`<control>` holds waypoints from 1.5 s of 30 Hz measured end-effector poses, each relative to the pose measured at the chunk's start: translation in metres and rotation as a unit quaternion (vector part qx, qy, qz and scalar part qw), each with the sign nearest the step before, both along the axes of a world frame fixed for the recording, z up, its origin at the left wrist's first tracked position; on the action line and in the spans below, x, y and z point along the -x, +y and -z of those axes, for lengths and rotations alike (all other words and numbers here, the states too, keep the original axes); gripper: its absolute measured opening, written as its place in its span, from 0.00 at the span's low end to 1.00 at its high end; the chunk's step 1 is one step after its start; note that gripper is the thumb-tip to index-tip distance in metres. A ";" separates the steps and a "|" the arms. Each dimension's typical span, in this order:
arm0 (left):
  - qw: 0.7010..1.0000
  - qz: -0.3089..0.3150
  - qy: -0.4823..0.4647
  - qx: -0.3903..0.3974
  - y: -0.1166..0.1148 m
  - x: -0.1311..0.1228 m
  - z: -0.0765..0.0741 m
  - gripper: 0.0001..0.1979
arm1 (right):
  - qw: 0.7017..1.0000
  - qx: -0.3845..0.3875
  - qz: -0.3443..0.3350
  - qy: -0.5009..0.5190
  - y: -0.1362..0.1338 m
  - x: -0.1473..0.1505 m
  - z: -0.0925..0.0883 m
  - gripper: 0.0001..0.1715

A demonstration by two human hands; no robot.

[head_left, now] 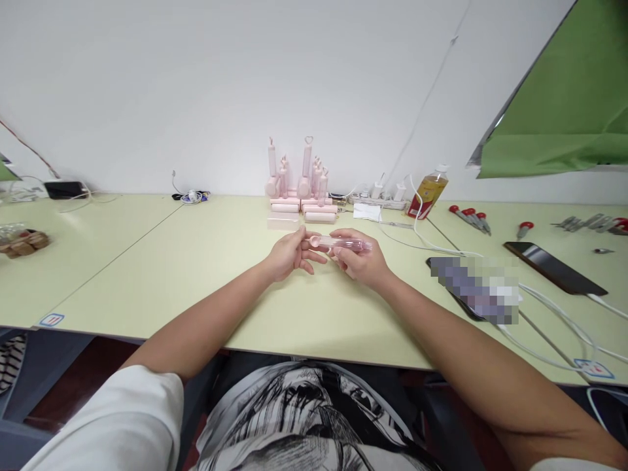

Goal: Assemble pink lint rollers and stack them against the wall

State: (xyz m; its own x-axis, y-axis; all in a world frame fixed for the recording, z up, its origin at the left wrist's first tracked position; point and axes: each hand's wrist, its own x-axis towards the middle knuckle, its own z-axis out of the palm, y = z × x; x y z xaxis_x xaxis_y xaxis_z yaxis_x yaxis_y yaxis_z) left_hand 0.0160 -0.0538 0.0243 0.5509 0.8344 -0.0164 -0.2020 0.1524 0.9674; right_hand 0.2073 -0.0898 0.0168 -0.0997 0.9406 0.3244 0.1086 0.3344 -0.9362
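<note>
My right hand (360, 258) is closed around a clear pinkish tube (338, 243) with a rounded pale-pink end pointing left. The tube lies roughly level, a little above the table. At its left end is my left hand (293, 254), with its fingers spread apart. The fingertips are close to the pink end; whether they touch it I cannot tell. Beyond my hands, against the wall, stands a group of pink tube-shaped items (307, 160) with small loops on top. In front of them lie pink cylinders (320, 217) and a clear flat piece (283, 221).
A drink bottle (428, 191) stands beside a power strip (385, 201) with chargers. On the right lie a partly blurred phone (471, 288), a dark phone (554, 267), white cables and red-ended tools (471, 218). Brown items (24, 242) lie far left on the pale table (147, 275).
</note>
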 end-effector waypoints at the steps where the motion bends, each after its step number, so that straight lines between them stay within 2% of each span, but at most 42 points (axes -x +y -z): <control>1: 1.000 0.010 -0.008 0.002 0.000 0.001 -0.001 0.23 | 1.000 -0.003 0.002 0.002 0.000 0.000 0.000 0.21; 5: 0.999 0.017 0.011 -0.040 0.001 0.004 0.000 0.20 | 1.000 -0.016 0.001 0.000 0.000 -0.001 -0.001 0.21; 10: 0.982 0.028 0.069 -0.174 0.002 0.004 0.011 0.23 | 1.000 -0.008 -0.024 0.000 0.000 -0.003 -0.003 0.23; 15: 0.950 -0.005 0.160 -0.269 0.003 0.004 0.016 0.24 | 0.997 0.010 -0.053 0.055 0.002 -0.004 -0.003 0.26; 20: 0.898 -0.092 0.215 -0.372 0.005 0.007 0.013 0.20 | 0.994 0.037 -0.062 0.082 0.000 -0.001 -0.006 0.23; 22: 0.884 -0.081 0.224 -0.403 0.004 0.009 0.011 0.19 | 0.991 0.055 -0.070 0.095 0.000 -0.001 -0.007 0.21; 25: 0.872 -0.025 0.240 -0.426 0.000 0.011 0.006 0.19 | 0.985 0.090 -0.095 0.114 0.001 -0.003 -0.007 0.19; 30: 0.832 -0.023 0.274 -0.482 -0.007 0.014 -0.001 0.18 | 0.974 0.101 -0.133 0.150 0.001 -0.003 -0.006 0.18; 37: 0.840 -0.006 0.260 -0.476 -0.006 0.018 -0.005 0.19 | 0.963 0.103 -0.150 0.201 -0.009 0.006 -0.009 0.15; 41: 0.836 -0.006 0.275 -0.474 -0.009 0.017 -0.004 0.25 | 0.959 0.081 -0.164 0.218 -0.012 0.009 -0.011 0.14; 45: 0.837 0.025 0.261 -0.481 -0.016 0.016 -0.005 0.29 | 0.955 0.072 -0.186 0.220 -0.015 0.006 -0.014 0.12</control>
